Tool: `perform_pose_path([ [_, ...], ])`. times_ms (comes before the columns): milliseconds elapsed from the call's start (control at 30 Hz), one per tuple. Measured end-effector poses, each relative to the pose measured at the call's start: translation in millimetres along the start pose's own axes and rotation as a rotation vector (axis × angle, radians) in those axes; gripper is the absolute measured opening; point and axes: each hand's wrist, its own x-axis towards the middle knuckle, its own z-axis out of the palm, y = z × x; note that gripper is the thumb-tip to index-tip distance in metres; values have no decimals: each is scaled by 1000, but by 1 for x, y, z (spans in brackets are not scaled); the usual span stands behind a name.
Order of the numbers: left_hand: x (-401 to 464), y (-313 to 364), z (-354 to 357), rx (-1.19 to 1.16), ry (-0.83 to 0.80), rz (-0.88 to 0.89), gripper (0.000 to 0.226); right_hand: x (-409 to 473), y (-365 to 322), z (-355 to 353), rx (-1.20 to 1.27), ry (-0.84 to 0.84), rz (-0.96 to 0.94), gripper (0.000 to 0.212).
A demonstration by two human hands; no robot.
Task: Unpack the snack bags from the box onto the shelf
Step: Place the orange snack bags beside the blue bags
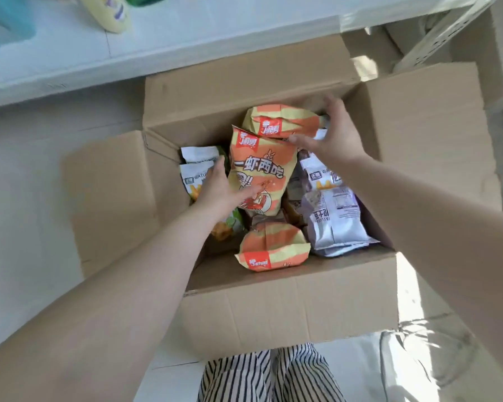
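An open cardboard box [288,303] stands on the floor, holding several snack bags. An orange-and-yellow shrimp snack bag [259,166] stands upright in the middle. My left hand [218,190] grips its left side, thumb across the front. A second orange bag [282,120] lies behind it, and my right hand [331,132] holds its right end, thumb at the front. A third orange bag [273,248] lies at the near wall. Purple-and-silver bags [331,219] fill the right side, white-and-green bags [198,166] the left. The white shelf [70,59] runs beyond the box.
On the shelf stand a yellow bag [108,13] and a blue item [9,15]. A white perforated shelf post [445,33] and more cardboard [476,39] sit at the far right. Box flaps spread out left and right. Striped trousers [267,375] show below.
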Motion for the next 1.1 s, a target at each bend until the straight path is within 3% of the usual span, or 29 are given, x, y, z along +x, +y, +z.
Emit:
perform_pose_path([
  [167,41,-10,24,-141,0,-3,115,40,12,27,-112,-7,-56,80],
  [600,60,-10,41,-163,83,-39,99,52,13,25,-97,18,-50,62],
  [800,29,-10,24,-257,99,2,55,37,-7,13,-95,50,-80,43],
  [900,2,-7,3,-299,84,8,50,25,-21,-5,-42,72,-92,38],
  [1100,-77,10,-72,-490,126,-85,42,-22,-78,-70,-1,78,-25,57],
])
